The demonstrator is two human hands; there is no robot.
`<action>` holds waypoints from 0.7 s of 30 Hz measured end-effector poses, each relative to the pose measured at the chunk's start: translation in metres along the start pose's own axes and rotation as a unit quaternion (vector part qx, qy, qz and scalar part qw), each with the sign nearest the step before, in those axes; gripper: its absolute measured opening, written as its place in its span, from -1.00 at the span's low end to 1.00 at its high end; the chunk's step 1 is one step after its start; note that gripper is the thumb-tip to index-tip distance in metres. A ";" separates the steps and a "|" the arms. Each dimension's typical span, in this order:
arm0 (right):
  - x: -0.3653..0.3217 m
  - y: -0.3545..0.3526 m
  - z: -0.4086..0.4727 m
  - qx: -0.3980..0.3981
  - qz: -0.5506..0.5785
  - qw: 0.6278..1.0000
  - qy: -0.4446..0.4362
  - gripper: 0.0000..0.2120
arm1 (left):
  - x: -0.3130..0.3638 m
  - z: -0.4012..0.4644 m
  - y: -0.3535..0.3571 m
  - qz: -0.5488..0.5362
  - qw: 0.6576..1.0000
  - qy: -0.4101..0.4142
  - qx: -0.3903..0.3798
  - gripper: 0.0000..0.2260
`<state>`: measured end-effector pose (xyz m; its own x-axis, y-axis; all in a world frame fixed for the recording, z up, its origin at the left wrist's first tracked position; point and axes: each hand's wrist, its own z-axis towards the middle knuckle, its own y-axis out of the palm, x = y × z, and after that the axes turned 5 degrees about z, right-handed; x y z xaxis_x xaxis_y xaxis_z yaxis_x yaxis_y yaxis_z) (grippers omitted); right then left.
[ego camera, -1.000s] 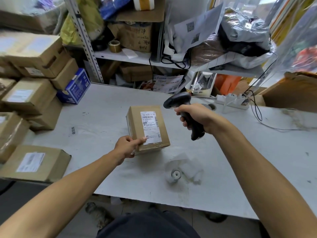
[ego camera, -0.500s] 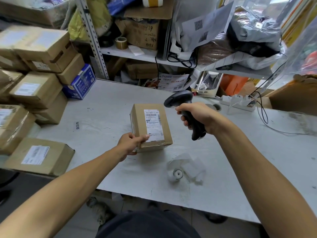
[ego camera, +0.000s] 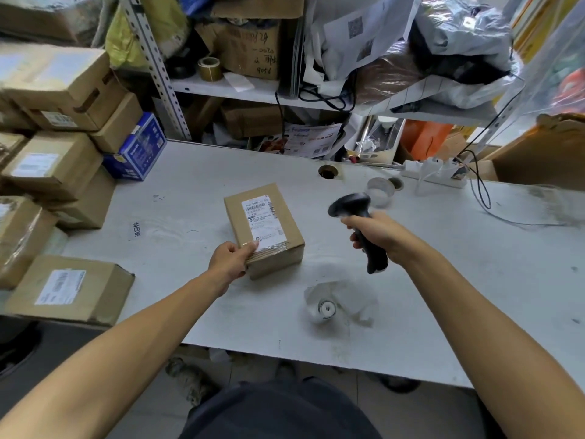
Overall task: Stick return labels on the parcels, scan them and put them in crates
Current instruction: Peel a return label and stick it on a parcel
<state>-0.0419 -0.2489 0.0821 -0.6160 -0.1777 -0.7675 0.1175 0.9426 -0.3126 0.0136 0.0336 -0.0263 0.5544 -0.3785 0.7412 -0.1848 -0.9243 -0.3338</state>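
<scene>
A small brown cardboard parcel (ego camera: 269,239) lies flat on the grey table (ego camera: 190,286), with a white label (ego camera: 263,224) on its top face. My left hand (ego camera: 232,259) grips the parcel's near left corner, thumb on the label's edge. My right hand (ego camera: 376,234) grips the handle of a black barcode scanner (ego camera: 359,217), held above the table to the right of the parcel, its head turned left toward the box.
Labelled cardboard parcels (ego camera: 57,166) are stacked along the left, one (ego camera: 69,288) at the table's near left corner, beside a blue box (ego camera: 136,150). A crumpled label-backing roll (ego camera: 335,304) lies near the front. A tape roll (ego camera: 381,190), power strip (ego camera: 433,171), cables and cluttered shelves stand behind.
My right hand has carried the scanner rightward and lower, away from over the parcel. The parcel stays under my left hand.
</scene>
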 end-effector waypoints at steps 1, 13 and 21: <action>0.020 -0.003 0.006 0.023 -0.003 1.000 0.013 -0.71 | -0.005 -0.001 0.001 -0.010 1.000 0.001 0.008 -0.67; 0.182 -0.019 0.009 0.198 -0.133 0.959 0.151 -0.71 | -0.090 -0.048 0.071 0.006 0.998 -0.042 0.035 -0.69; 0.185 0.038 -0.018 0.127 -0.336 0.876 -0.323 -0.40 | -0.085 -0.058 0.094 0.027 1.000 0.007 0.011 -0.65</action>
<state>-0.1655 -0.2406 -0.0614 -0.0538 -0.8682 -0.4934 0.1170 0.4852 -0.8665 -0.0982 -0.0237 -0.0872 0.5317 -0.4293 0.7300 -0.1960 -0.9010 -0.3871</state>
